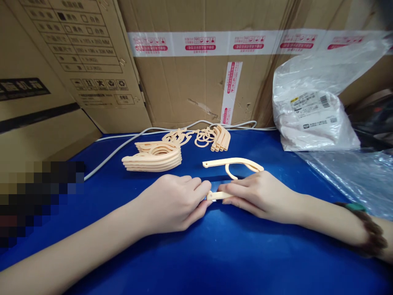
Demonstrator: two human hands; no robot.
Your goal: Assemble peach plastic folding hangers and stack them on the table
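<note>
A cream plastic folding hanger is in my right hand; one curved arm and part of a ring-like hook stick out above the fingers. A straight end piece of the same cream plastic shows between my two hands, gripped by the right thumb and fingers. My left hand is closed, its thumb and forefinger pinching at the tip of that piece, where a small hole shows. What else the left fingers cover is hidden. Both hands are just above the blue table surface.
Behind my left hand lies a neat stack of cream hangers. Loose hook parts and a bundle of curved arms lie farther back. A white cable runs along the cardboard boxes. A white plastic bag stands back right.
</note>
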